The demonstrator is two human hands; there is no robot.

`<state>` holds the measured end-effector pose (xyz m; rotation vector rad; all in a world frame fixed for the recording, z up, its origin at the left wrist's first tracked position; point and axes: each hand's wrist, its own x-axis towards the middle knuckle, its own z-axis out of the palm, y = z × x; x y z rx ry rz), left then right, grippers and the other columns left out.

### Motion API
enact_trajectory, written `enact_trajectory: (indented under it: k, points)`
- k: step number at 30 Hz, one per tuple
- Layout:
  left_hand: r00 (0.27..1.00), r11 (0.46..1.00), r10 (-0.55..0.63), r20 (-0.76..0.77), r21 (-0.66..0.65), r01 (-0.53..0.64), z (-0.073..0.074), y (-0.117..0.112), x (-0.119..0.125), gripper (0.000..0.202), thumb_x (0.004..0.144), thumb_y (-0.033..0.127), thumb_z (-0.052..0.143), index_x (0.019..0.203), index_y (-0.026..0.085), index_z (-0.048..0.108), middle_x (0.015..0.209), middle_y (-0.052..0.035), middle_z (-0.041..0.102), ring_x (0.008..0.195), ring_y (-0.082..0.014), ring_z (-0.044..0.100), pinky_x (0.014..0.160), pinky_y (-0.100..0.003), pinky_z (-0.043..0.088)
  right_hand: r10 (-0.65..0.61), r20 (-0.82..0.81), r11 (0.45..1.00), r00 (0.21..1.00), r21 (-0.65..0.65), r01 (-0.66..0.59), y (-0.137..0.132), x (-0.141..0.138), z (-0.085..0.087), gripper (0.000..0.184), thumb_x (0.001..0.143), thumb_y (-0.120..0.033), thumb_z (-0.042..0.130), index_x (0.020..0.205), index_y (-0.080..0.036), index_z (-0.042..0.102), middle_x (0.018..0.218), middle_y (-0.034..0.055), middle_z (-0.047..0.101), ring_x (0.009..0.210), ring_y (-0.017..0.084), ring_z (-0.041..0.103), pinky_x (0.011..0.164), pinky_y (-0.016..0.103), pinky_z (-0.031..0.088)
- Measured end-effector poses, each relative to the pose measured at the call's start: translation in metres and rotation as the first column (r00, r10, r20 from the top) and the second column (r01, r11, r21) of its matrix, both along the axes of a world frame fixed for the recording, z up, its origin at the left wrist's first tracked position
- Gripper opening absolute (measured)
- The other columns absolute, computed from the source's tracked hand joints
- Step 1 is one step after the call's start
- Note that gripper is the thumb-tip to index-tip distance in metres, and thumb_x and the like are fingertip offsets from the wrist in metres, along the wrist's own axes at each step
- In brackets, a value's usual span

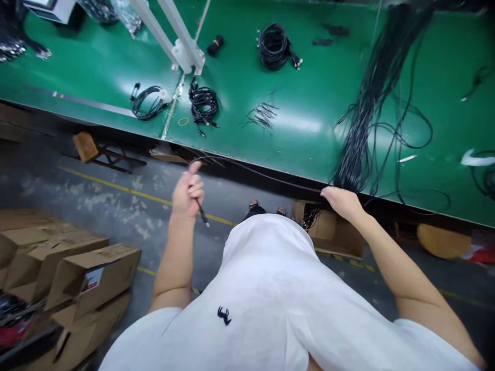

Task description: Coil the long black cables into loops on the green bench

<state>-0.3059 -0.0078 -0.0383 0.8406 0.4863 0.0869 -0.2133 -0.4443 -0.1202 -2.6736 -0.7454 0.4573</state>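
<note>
we are holding one uncoiled cable (266, 175) between our curled left hand (188, 193) and apparently pinching right hand (342, 202), with bundles already coiled (203, 103) beyond the left and loose cables (358, 139) lying beyond the right.

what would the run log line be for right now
left hand: holding cable, plug sticking out | right hand: holding same cable | cable: bowed between hands | green bench: coiled cables, loose bundle
</note>
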Motion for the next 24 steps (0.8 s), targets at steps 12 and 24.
enact_trajectory:
  k: [12, 24]
  points:
    - [0.592, 0.594, -0.799, -0.103, 0.022, 0.805, -0.030, -0.122, 0.002, 0.039, 0.087, 0.044, 0.065, 0.107, 0.010, 0.068, 0.060, 0.0016, 0.052, 0.050, -0.0068, 0.047, 0.052, -0.020, 0.042, 0.204, -0.015, 0.935, 0.979, 0.298, -0.190, 0.098, -0.006, 0.087, 0.031, 0.097, -0.035, 0.044, 0.088, -0.017, 0.068, 0.084, 0.0032, 0.069, 0.076, 0.014, 0.058, 0.062, 0.024, 0.028]
    - [0.560, 0.580, -0.815, -0.151, -0.226, 0.783, -0.016, -0.110, 0.026, 0.030, 0.079, 0.036, 0.073, 0.092, 0.009, 0.070, 0.048, 0.0087, 0.031, 0.033, 0.0001, 0.019, 0.031, -0.010, 0.019, 0.019, -0.192, 0.811, 0.981, 0.577, 0.097, 0.075, 0.015, 0.049, 0.034, 0.093, -0.037, 0.044, 0.083, -0.016, 0.070, 0.081, 0.0010, 0.070, 0.078, 0.013, 0.061, 0.073, 0.023, 0.037]
